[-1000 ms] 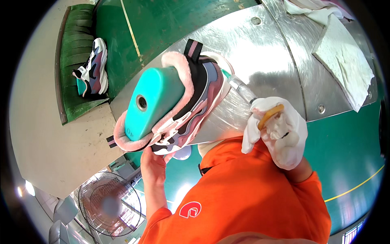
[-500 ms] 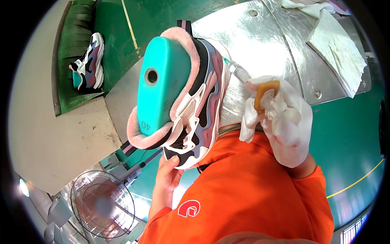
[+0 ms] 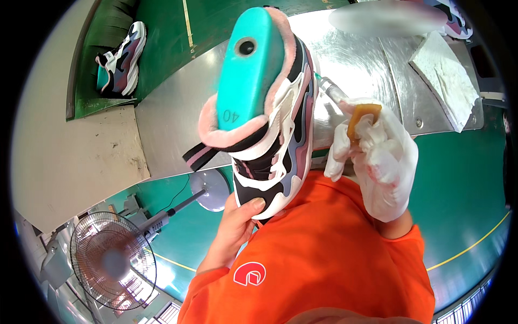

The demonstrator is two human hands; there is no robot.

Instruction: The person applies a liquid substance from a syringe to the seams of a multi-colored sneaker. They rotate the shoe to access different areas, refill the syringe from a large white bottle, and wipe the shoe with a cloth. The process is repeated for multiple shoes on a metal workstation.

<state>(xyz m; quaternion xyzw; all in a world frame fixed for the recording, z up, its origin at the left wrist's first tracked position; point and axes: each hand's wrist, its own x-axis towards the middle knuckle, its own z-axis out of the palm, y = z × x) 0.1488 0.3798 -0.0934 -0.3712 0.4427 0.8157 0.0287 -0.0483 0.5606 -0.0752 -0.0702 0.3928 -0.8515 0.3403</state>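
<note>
A sneaker (image 3: 299,124) in black, white, pink and purple, with a turquoise last (image 3: 251,70) inside its fluffy pink collar, is held up before me. My left hand (image 3: 237,224) grips it by the toe, thumb on top and the other fingers hidden beneath. My right hand (image 3: 380,162), in a loose white glove, is closed round a clear syringe (image 3: 332,90). The syringe's green tip is at the sole edge on the shoe's right side; whether it touches I cannot tell. A curved amber piece (image 3: 362,116) also sits among the gloved fingers.
Behind the shoe is a shiny metal table (image 3: 178,108), with a white cloth (image 3: 445,81) and another sneaker (image 3: 457,26) at the far right. A similar sneaker (image 3: 127,59) lies on the green conveyor (image 3: 102,32) at left. A fan (image 3: 113,262) stands lower left.
The sneaker has shifted right and away from me with my left hand, and its toe points more toward me. My right hand and the syringe have moved slightly right, staying by the sole.
</note>
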